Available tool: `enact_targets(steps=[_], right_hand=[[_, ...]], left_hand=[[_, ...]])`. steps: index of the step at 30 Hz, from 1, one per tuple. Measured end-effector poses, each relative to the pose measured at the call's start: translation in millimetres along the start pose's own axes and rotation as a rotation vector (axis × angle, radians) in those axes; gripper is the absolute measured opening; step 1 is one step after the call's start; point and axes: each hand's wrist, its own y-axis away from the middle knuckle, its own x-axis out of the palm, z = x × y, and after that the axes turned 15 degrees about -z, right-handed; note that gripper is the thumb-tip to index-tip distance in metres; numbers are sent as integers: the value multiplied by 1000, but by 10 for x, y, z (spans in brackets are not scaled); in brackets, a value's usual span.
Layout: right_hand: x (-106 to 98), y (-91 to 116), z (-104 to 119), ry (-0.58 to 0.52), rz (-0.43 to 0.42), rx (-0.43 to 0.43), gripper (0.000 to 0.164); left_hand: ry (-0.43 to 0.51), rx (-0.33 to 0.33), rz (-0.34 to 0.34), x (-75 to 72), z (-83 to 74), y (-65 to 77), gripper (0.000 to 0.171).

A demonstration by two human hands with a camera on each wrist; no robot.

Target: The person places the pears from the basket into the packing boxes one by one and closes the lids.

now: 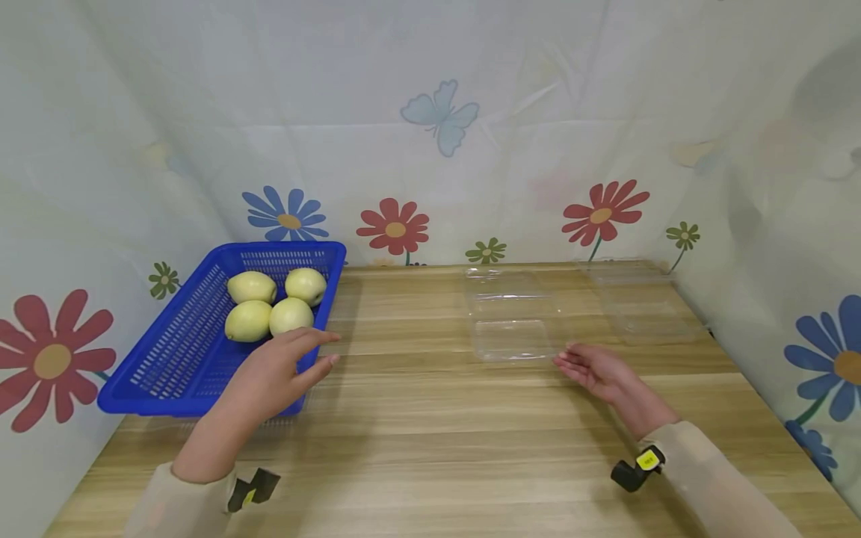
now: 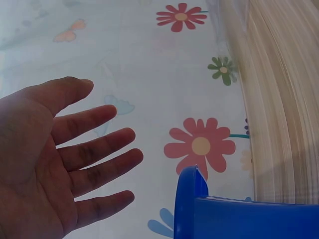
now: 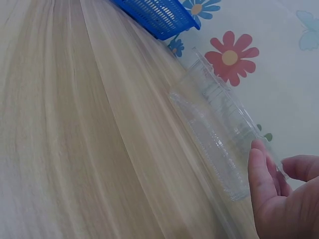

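Pale yellow-green rounded fruits [image 1: 285, 312]: four, grouped toward the far right inside the blue perforated plastic basket [image 1: 155, 406].
Basket: left side of the wood-grain table [image 1: 430, 448].
Left hand [image 1: 269, 373]: at the basket's right rim; grip wide, nothing held.
Right hand [image 1: 602, 373]: beside the near right corner of the clear rectangular plastic container [image 1: 514, 340]; grip narrow, contact cannot be told.
Second clear container [image 1: 639, 299]: far right.

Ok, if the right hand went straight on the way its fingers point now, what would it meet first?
The right hand would probably meet the near right corner of the clear plastic container to its left; they look very close, though depth leaves contact unclear.
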Motion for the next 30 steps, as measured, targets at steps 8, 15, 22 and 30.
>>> enact_targets(steps=[8,15,22,30], right_hand=[[95,0,-57,-9,5,3,40],[203,-2,-114,0,9,-4,37],[288,-20,-154,7,29,-3,35],[398,-42,-199,9,45,2,26]], left_hand=[[-6,-6,1,-6,-10,0,35],[-6,-7,-1,-3,-11,6,35],[-2,10,-11,15,-6,12,34],[12,10,-8,52,4,25,34]])
